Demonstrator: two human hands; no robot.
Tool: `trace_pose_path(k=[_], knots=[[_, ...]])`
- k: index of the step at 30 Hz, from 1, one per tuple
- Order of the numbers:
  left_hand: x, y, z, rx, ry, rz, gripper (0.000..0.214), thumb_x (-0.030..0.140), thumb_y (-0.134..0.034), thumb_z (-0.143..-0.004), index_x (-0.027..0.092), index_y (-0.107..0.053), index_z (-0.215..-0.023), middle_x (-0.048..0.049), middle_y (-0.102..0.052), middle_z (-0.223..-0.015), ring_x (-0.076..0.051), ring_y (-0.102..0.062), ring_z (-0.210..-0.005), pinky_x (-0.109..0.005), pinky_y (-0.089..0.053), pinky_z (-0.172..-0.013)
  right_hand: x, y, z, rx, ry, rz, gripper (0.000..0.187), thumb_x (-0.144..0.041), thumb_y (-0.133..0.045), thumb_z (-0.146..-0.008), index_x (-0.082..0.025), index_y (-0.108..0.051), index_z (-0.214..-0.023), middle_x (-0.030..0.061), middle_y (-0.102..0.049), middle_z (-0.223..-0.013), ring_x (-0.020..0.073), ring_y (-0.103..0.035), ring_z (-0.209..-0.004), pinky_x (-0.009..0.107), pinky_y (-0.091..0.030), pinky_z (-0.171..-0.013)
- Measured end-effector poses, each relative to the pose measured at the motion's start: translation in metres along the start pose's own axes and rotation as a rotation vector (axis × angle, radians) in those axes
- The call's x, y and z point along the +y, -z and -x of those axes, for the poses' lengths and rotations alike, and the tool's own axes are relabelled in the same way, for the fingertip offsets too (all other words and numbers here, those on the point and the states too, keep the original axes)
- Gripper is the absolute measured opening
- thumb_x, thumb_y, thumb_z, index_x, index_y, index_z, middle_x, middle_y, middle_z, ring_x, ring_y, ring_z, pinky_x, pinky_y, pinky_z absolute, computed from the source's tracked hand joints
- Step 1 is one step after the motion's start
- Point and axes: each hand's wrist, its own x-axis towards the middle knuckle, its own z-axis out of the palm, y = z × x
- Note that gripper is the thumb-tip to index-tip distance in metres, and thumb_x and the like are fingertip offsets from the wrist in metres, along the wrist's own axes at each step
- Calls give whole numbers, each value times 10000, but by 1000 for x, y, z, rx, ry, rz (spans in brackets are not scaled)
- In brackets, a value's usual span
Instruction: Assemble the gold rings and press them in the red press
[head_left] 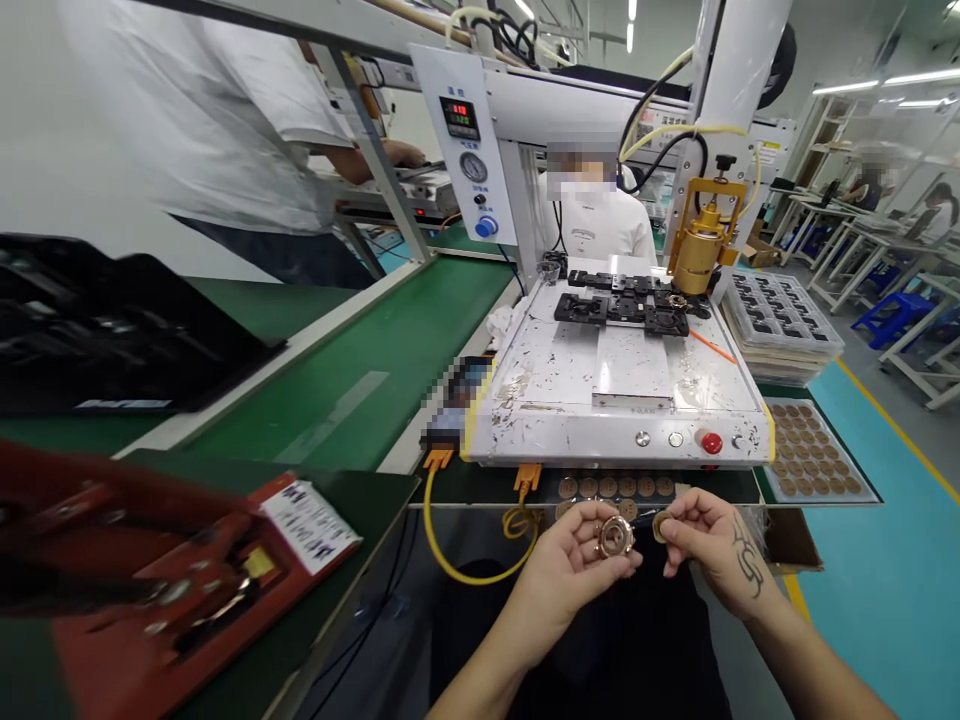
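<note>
Round metal case [615, 540] sat clasped in the left hand [568, 562]; the right hand [709, 542] pinched 1 brown disc [660, 527].

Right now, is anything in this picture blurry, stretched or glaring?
In the head view, the red tool at lower left is blurred, and a white shirt at upper left looks stretched. Same head view: a ceiling light glares white, while the left hand and right hand appear fairly sharp.

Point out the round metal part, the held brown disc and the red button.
Round metal part [604, 536]: head view, left rim.
Held brown disc [659, 527]: head view, its visible face.
Red button [711, 442]: head view, cap.
</note>
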Motion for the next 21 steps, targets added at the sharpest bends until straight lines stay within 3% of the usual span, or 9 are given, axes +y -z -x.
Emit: trace_pose_path(k=[5, 11, 21], knots=[[7, 2, 16, 90, 31, 104, 602, 231, -1000, -723, 182, -674, -1226, -127, -816, -1191, -305, -784, -1148, -409, -616, -1037, 1, -10, -6, -66, -19, -5, 362, -478, -895, -843, -178, -703, -909, -16, -715, -671, 138, -692, -541, 314, -648, -612], [9, -1, 27, 92, 3, 197, 508, 409, -884, -881, 156, -729, -1294, -177, -806, -1257, -352, -765, -1195, -512, -596, -1087, 1, -8, -1, -151, -119, -38, 324, -454, -866, -890, -192, -675, -896, -7, -726, -722, 132, -693, -585, 302, -643, -645], [6, -4, 37, 120, -57, 189, 514, 490, -850, -895, 186, -766, -1300, -149, -818, -1234, -368, -743, -1231, -553, -573, -1127, -4, -16, 8, -234, -175, 78, 374, -529, -776, -945, -206, -608, -861, -21, -661, -630, 112, -562, -449, 216, -441, -420]])
